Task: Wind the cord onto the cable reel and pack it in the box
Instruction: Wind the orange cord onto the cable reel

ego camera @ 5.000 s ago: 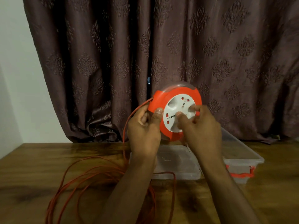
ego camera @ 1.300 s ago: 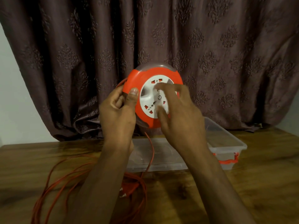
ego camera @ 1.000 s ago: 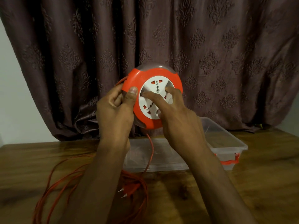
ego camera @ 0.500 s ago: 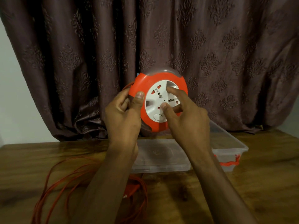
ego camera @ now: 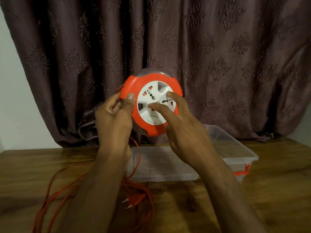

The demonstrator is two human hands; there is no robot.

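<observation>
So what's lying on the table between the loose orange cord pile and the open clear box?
In the head view, the box's clear lid lies flat between the cord pile and the box.

Loose orange cord [ego camera: 55, 185] sprawls in loops over the near-left desk [ego camera: 277, 190], its plug [ego camera: 134, 200] lying among them near the centre. A clear lid [ego camera: 161, 167] lies flat mid-desk, touching the open box [ego camera: 235, 148] to its right. A curtain [ego camera: 218, 56] closes off the far side. Bare wood shows on the near right and far left. The cable reel [ego camera: 151, 101], held up between left hand [ego camera: 114, 118] and right hand [ego camera: 183, 125], hangs above the lid.
</observation>
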